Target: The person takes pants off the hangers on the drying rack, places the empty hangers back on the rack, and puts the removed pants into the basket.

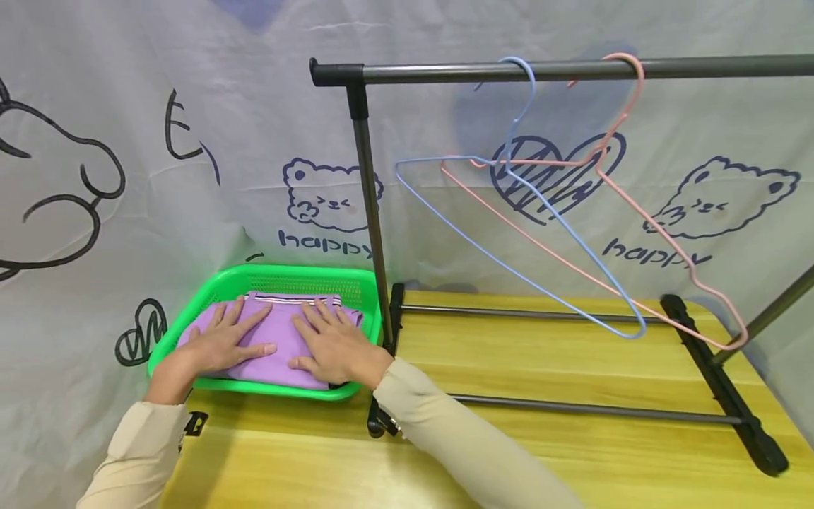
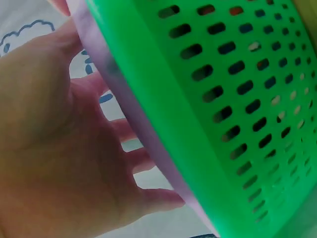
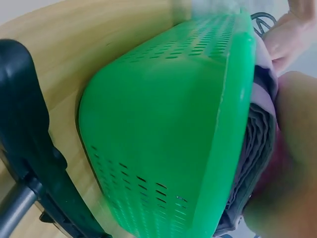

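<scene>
Folded purple trousers [image 1: 286, 322] with a striped waistband lie on top inside a green plastic basket [image 1: 267, 389]. My left hand [image 1: 222, 338] rests on their left half, fingers spread. On the right half my right hand [image 1: 333, 343] lies flat, its fingers also spread. In the left wrist view, the left hand [image 2: 74, 139] reaches over the rim of the perforated basket [image 2: 148, 99]. From the right wrist, dark folded layers of cloth [image 3: 250, 148] show beneath the purple fabric, bulging past the basket's rim.
A metal clothes rack [image 1: 445, 73] stands to the right of the basket, its left post beside the rim. A blue hanger [image 1: 528, 283] and a pink hanger [image 1: 674, 247] hang from its bar. Behind the wooden table [image 1: 286, 452] is a drawn-on white sheet [image 1: 222, 134].
</scene>
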Available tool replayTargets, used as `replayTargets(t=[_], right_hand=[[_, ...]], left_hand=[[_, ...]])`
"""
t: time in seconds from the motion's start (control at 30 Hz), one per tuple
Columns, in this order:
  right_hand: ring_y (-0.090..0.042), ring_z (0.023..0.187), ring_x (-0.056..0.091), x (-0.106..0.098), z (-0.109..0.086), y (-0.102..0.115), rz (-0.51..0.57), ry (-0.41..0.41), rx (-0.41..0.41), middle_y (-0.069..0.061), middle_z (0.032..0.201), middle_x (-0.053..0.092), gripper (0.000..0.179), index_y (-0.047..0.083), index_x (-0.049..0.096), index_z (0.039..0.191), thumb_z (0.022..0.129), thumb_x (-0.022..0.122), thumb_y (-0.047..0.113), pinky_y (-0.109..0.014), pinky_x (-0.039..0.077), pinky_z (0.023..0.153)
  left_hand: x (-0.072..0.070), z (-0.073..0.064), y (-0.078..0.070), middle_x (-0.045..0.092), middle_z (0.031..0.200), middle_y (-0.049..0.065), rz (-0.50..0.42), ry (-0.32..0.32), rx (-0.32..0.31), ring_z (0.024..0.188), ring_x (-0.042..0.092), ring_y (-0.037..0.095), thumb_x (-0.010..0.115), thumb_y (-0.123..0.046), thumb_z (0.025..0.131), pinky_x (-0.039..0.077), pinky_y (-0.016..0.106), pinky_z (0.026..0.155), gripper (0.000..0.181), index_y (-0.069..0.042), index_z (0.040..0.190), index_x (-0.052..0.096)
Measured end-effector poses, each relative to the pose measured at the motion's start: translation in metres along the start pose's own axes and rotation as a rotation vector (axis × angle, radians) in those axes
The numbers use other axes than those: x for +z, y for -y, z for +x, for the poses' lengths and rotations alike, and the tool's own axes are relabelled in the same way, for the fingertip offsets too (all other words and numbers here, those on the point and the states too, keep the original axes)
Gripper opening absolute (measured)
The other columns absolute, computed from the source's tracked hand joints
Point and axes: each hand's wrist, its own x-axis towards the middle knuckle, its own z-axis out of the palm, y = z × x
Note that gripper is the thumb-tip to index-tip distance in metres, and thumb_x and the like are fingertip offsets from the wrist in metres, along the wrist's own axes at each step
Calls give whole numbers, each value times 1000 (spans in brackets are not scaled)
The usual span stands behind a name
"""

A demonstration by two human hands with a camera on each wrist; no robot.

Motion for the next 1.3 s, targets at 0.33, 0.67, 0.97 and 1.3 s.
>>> replayTargets(t=[0.33, 0.67, 0.97, 1.3], right_hand=[[-21, 158, 1, 12, 7, 2, -103, 131, 79, 2, 173, 1, 78, 25, 7, 167, 103, 20, 69, -45, 9, 126], [-20, 158, -2, 19, 8, 3, -121, 168, 90, 4, 173, 0, 76, 28, 5, 167, 103, 17, 69, -45, 8, 126], [-21, 158, -2, 21, 11, 6, -136, 176, 70, 4, 173, 0, 75, 28, 5, 167, 104, 15, 68, -44, 7, 126], [-29, 157, 11, 3, 2, -6, 5, 23, -21, -8, 171, 15, 68, 22, 19, 166, 108, 28, 57, -45, 16, 125]], left_hand=[[26, 8, 11, -15, 166, 28, 36, 29, -23, 147, -9, 61, 33, -81, 95, -1, 89, 100, 93, -30, 166, -1], [40, 11, 18, -18, 167, 25, 23, 3, -1, 147, -12, 60, 25, -84, 94, -4, 88, 100, 91, -35, 165, -4], [35, -1, 10, -14, 167, 25, -8, -25, 13, 147, -7, 61, 37, -71, 100, -1, 89, 100, 83, -33, 166, 4], [11, -8, -14, 3, 166, 32, 37, -76, 18, 144, 4, 66, 50, -60, 102, 6, 89, 100, 81, -13, 163, 25]])
